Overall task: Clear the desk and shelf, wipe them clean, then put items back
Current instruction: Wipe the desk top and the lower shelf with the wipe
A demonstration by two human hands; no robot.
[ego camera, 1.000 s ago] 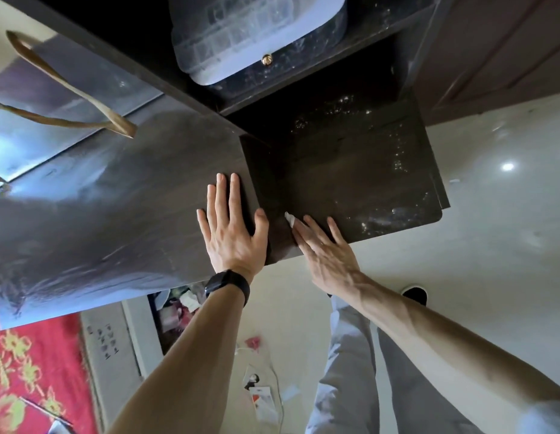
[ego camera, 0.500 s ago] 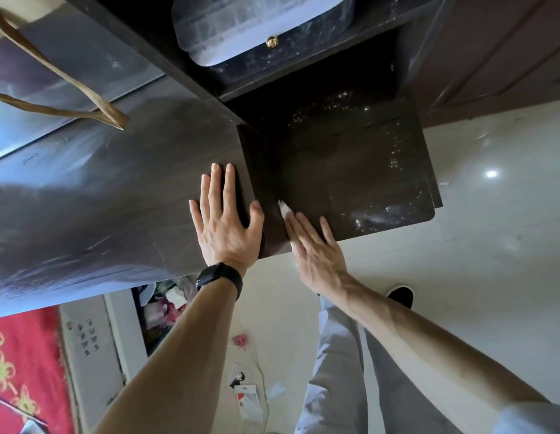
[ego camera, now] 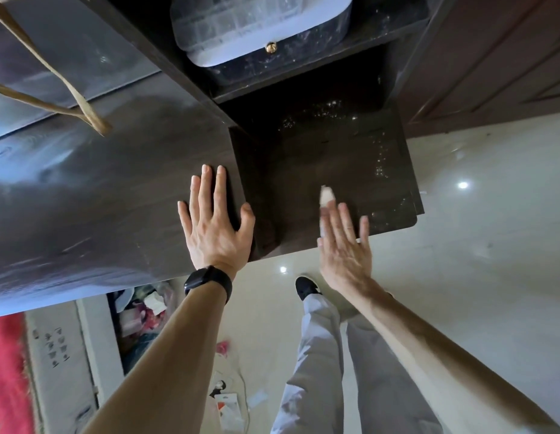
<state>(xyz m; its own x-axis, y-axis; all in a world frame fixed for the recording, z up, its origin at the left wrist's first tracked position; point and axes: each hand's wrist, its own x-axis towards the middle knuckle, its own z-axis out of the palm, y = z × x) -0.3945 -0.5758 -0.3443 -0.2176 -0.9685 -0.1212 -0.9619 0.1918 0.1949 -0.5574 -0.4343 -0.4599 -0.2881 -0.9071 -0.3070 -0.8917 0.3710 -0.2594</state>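
Observation:
My left hand (ego camera: 216, 227), a black watch on its wrist, lies flat with straight fingers on the dark wooden desk top (ego camera: 100, 189), at its right edge. My right hand (ego camera: 344, 245) presses with straight fingers on the lower dark shelf board (ego camera: 319, 151). A small white wipe (ego camera: 326, 194) sticks out from under its index finger. Pale dust specks cover the board's far and right parts. Most of the wipe is hidden under the hand.
A translucent plastic box (ego camera: 259, 23) sits on the shelf above, by a small gold knob (ego camera: 271, 47). A shiny bag with tan handles (ego camera: 84, 111) stands on the desk at the left. Packets (ego camera: 228, 405), a red rug (ego camera: 6, 371) and my shoe (ego camera: 305, 286) are on the floor.
My right hand has slid to the right across the shelf board with the wipe under it. My left hand stays flat on the desk top.

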